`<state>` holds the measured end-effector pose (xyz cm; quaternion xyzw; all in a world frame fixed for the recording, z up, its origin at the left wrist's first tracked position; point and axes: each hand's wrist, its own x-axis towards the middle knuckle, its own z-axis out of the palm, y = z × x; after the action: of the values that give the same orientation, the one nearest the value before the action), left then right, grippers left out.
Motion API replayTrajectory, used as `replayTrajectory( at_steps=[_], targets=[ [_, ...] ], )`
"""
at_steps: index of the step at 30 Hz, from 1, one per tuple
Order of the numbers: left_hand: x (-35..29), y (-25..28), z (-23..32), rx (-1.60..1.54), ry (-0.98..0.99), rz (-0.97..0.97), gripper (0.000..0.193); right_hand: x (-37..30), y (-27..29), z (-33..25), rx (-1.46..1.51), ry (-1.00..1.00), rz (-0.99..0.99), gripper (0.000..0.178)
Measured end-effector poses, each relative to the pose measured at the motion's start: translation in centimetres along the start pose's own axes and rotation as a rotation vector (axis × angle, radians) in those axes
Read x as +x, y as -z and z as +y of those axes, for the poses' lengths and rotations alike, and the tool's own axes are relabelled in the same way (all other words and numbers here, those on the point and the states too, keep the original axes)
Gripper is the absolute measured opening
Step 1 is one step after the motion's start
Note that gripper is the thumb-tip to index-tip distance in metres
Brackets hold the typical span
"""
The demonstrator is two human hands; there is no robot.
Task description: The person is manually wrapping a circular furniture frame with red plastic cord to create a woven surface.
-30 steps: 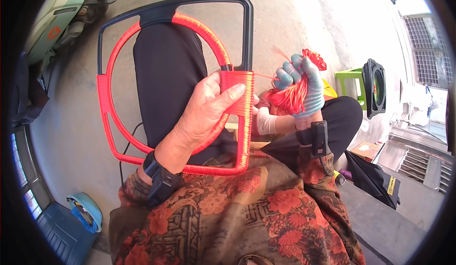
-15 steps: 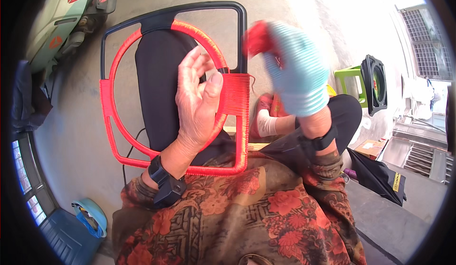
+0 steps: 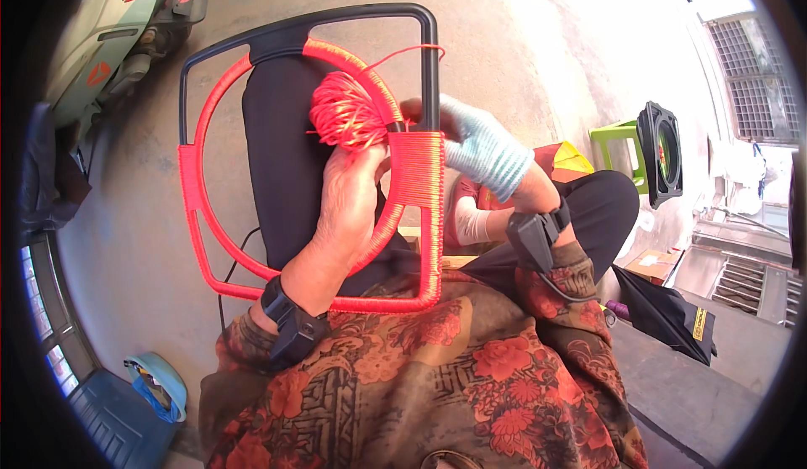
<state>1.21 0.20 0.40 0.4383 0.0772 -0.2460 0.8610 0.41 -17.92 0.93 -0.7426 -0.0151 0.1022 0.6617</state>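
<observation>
Across the person's lap stands a black frame [image 3: 429, 74], its right bar running upright and wound in glossy red cord. Left hand [image 3: 349, 208] clamps its fingers on the fuzzy cord bundle [image 3: 345, 114] inside the frame; gloved right hand [image 3: 479, 145] grips the bar just beside it, nearer the fresh winding.

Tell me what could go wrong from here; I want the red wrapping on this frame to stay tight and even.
1. The left hand holds the loose bundle of red cord against the frame; its untidy loops could snag or tangle.
2. One strand runs slack to the bare black bar, so the next turn might sit loose or overlap.
3. The gloved right hand grips at the edge of the finished wrapping; a slip could push those turns apart.
</observation>
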Motion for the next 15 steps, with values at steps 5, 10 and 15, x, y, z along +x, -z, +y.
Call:
replayTrajectory(
  at_steps=[5,10,15],
  targets=[
    [-0.1,-0.1,0.2,0.023,0.053,-0.05,0.025,-0.4,0.8,0.0,-0.174,-0.109,-0.023,0.041],
    [0.0,0.4,0.3,0.076,0.031,-0.014,0.031,-4.3,6.2,-0.9,0.272,0.195,0.476,0.05],
    [-0.3,-0.1,0.7,0.036,-0.062,-0.062,0.03,-10.1,16.0,0.2,1.332,0.605,0.276,0.064]
  ],
)
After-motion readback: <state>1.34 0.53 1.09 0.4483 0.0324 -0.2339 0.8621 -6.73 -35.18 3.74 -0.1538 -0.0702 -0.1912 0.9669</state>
